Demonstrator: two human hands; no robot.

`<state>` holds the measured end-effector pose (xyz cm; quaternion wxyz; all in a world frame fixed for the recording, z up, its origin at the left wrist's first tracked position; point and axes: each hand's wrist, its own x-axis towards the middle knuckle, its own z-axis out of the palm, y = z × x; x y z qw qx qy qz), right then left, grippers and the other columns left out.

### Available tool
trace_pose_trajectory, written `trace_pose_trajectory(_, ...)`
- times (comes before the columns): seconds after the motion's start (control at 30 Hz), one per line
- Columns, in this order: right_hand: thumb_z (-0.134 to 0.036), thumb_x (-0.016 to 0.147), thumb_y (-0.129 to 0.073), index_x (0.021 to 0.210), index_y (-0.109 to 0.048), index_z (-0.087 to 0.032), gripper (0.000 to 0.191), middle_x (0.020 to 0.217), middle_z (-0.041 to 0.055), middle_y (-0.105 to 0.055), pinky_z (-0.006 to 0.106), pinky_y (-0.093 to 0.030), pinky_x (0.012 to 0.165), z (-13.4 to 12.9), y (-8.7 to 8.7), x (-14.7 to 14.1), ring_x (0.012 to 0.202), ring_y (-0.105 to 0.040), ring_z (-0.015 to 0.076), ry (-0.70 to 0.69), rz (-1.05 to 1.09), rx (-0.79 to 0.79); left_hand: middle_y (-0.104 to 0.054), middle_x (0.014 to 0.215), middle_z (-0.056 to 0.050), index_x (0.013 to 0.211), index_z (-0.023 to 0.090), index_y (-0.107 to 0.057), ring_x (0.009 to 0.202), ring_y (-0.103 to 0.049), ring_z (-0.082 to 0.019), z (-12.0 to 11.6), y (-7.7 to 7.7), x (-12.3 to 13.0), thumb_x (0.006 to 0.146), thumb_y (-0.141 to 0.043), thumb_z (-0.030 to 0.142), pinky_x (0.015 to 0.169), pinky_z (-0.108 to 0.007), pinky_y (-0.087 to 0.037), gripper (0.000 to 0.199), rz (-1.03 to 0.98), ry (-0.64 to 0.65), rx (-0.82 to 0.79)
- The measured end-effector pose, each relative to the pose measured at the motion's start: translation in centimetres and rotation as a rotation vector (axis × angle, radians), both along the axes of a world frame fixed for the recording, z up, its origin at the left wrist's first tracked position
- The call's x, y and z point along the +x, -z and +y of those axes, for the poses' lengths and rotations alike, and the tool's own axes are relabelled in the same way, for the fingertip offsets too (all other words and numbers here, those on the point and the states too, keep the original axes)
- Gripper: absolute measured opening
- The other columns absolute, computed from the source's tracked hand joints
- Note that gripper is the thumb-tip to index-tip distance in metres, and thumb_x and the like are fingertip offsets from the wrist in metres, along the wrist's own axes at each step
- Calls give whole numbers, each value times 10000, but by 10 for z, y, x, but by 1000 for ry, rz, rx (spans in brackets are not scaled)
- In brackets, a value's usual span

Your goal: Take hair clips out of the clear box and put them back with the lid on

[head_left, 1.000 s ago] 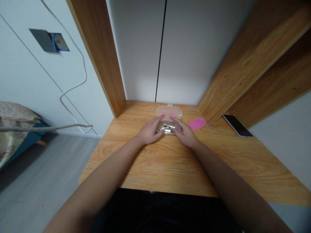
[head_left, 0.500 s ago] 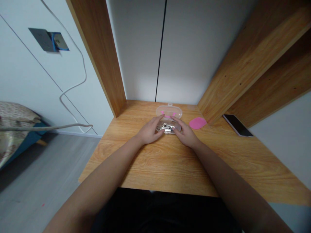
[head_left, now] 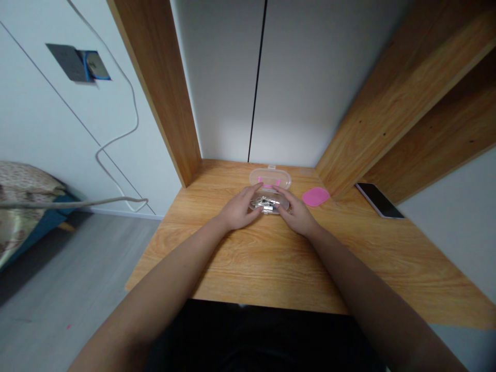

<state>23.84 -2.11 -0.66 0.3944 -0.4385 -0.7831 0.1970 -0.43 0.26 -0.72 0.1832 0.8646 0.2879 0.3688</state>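
Metal pieces (head_left: 266,204) lie in the seemingly open clear plastic case (head_left: 269,179) on the table (head_left: 232,268), the left hand (head_left: 240,211) and right hand (head_left: 296,216) holding it, fingers (head_left: 251,198) closed narrowly on its sides.

the light is dim and soft, with a pale glow low on the white panel (head_left: 228,129) just above the desk (head_left: 248,268), fading toward the top of the frame. shadows are faint and diffuse, deepest under the right shelf (head_left: 406,103). the clear box (head_left: 269,178) throws small bright glints. the wide lens bends straight edges toward the corners and stretches the view there. the floor (head_left: 65,268) looks dull and grainy, and the bedding (head_left: 19,217) at far left seems slightly soft, perhaps only from low light.
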Motion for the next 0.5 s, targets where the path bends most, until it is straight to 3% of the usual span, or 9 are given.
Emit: trace_pose_trajectory(0.5, -212, 924, -546, 1509, -444, -306, 601, 1483, 58, -564, 493, -426, 1157, 0, -1, 0, 1341, -558, 259, 2, 10, -13, -481, 1498, -189, 1566, 204, -269, 1351, -517, -330, 0, 1, 0, 929, -593, 349, 1120, -532, -445, 730, -10, -1, -5)
